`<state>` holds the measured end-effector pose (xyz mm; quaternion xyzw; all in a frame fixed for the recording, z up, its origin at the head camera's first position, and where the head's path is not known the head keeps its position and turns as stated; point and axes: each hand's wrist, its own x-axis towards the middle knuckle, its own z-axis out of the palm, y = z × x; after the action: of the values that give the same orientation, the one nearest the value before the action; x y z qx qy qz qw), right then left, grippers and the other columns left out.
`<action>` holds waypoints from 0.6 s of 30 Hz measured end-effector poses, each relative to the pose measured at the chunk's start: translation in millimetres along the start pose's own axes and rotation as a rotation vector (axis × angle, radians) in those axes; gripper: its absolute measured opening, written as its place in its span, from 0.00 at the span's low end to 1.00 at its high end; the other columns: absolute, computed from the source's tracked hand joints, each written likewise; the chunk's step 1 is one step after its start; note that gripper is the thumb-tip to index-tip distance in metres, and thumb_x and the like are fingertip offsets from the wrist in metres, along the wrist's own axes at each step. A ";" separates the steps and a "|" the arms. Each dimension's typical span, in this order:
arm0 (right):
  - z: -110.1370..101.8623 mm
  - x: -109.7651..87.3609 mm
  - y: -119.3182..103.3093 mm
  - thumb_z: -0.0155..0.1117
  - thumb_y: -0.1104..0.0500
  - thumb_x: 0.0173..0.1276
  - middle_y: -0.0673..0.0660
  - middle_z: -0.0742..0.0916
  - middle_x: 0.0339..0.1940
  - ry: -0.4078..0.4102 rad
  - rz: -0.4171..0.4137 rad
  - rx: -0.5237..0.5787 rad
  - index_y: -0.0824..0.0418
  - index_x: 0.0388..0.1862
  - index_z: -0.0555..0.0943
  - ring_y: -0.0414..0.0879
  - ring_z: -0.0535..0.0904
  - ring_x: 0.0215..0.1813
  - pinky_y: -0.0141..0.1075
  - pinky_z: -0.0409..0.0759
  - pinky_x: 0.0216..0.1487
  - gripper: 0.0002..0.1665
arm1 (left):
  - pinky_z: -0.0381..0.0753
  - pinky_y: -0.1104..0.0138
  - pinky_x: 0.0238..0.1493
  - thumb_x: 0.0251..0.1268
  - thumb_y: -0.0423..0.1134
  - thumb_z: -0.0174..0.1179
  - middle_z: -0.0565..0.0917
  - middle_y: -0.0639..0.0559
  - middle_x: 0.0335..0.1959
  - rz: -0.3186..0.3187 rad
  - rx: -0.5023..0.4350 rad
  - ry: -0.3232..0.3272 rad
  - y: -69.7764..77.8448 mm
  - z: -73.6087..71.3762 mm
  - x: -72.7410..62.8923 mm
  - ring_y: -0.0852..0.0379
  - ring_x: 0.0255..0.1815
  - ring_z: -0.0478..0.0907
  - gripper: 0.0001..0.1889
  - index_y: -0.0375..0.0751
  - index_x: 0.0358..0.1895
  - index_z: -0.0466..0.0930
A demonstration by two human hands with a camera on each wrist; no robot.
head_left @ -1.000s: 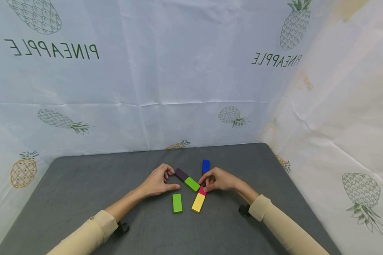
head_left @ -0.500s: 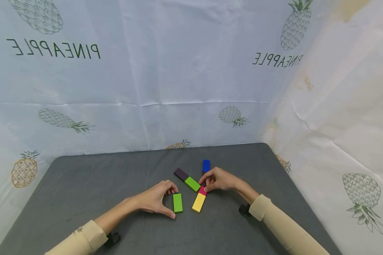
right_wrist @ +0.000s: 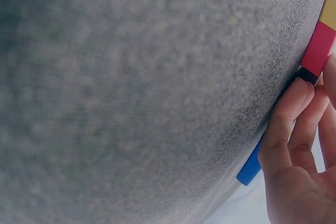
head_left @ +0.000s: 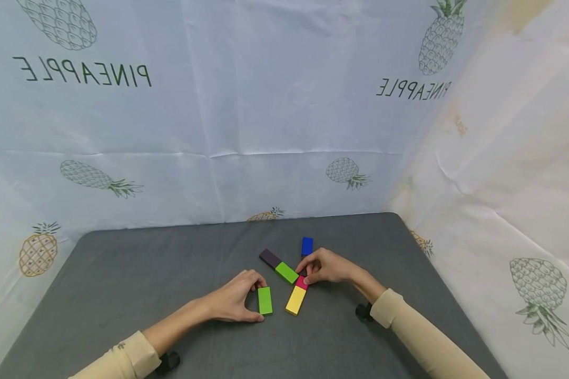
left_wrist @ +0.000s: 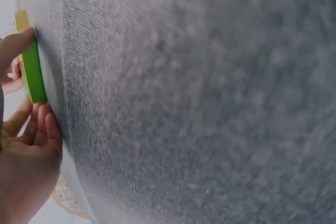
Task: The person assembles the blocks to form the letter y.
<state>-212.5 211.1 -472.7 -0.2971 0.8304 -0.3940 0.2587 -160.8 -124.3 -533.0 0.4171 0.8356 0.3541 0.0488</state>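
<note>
On the grey table a loose green block [head_left: 265, 301] lies between the thumb and fingertips of my left hand [head_left: 234, 298], which grips it by its near and far ends. In the left wrist view, thumb and fingers meet opposite ends of this green block [left_wrist: 34, 74]. My right hand [head_left: 329, 267] holds a black block [right_wrist: 308, 75], mostly hidden by the fingers; the thumb is at the red block [head_left: 301, 282]. A yellow block [head_left: 296, 300] adjoins the red one. Beyond the right hand lies a blue block [head_left: 307, 246], in line with the black one.
A dark purple block [head_left: 270, 258] and a second green block [head_left: 286, 273] lie end to end, slanting toward the red block. White cloth printed with pineapples [head_left: 284, 105] hangs behind the grey table [head_left: 208, 252] and at its sides.
My left hand has come from beside the dark purple block back toward the near side, onto the loose green block, and its thumb has closed in. My right hand has stayed in place.
</note>
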 end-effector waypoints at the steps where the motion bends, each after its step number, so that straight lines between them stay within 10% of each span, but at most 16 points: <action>1: 0.2 0.0 -0.2 0.75 0.66 0.72 0.58 0.86 0.32 0.000 0.000 0.000 0.69 0.57 0.89 0.37 0.75 0.29 0.28 0.76 0.32 0.17 | 0.79 0.67 0.53 0.60 0.60 0.80 0.80 0.59 0.51 -0.008 -0.010 -0.015 5.6 -2.5 0.0 0.66 0.50 0.72 0.31 0.50 0.59 0.79; 8: -0.3 0.4 -0.3 0.75 0.65 0.72 0.58 0.87 0.31 0.002 0.003 0.002 0.69 0.57 0.89 0.37 0.76 0.29 0.28 0.76 0.32 0.17 | 0.81 0.70 0.55 0.59 0.51 0.82 0.83 0.59 0.54 -0.020 -0.101 -0.172 43.1 -12.2 4.4 0.66 0.51 0.77 0.31 0.47 0.63 0.81; 18: 0.3 -0.2 0.8 0.76 0.66 0.71 0.58 0.87 0.32 0.009 0.003 0.012 0.69 0.57 0.89 0.38 0.76 0.28 0.28 0.75 0.32 0.17 | 0.84 0.74 0.56 0.57 0.45 0.85 0.83 0.59 0.53 -0.014 -0.229 -0.276 54.3 -1.3 6.0 0.71 0.50 0.80 0.32 0.48 0.61 0.77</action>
<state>-212.4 211.6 -473.5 -0.2924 0.8295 -0.4000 0.2576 -129.2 -98.8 -496.4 0.4479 0.7780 0.3859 0.2126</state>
